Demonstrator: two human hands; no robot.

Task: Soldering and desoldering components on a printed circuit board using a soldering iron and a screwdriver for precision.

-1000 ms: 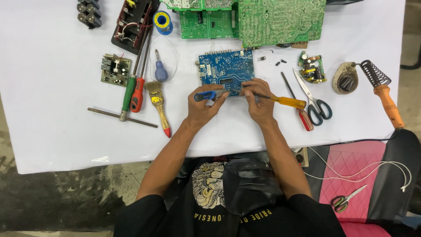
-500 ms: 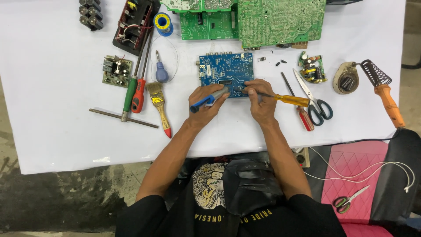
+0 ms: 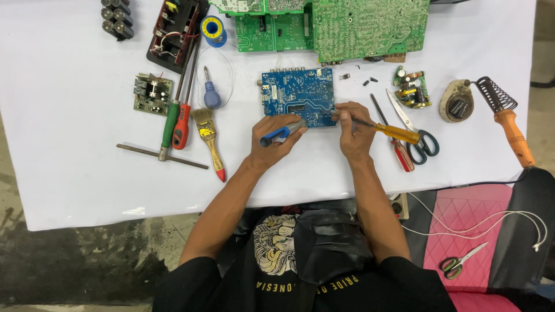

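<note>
Blue circuit board (image 3: pixel 298 104) flat on white worktop (image 3: pixel 69 173), centre, just below green boards (image 3: pixel 347 26). Left hand (image 3: pixel 277 138) closed round blue-and-grey pen-shaped tool (image 3: pixel 280 134), tip at board's lower edge. Right hand (image 3: pixel 354 130) pinching yellow-handled screwdriver (image 3: pixel 384 128), tip at board's right edge. Scissors (image 3: pixel 413 124) and red screwdriver (image 3: pixel 396 144) just right of right hand. Paintbrush (image 3: pixel 209 141) left of left hand.

White-covered table (image 3: pixel 69 190) over stained dark concrete floor (image 3: pixel 75 271) (pink quilted seat (image 3: pixel 462 219) right).
</note>
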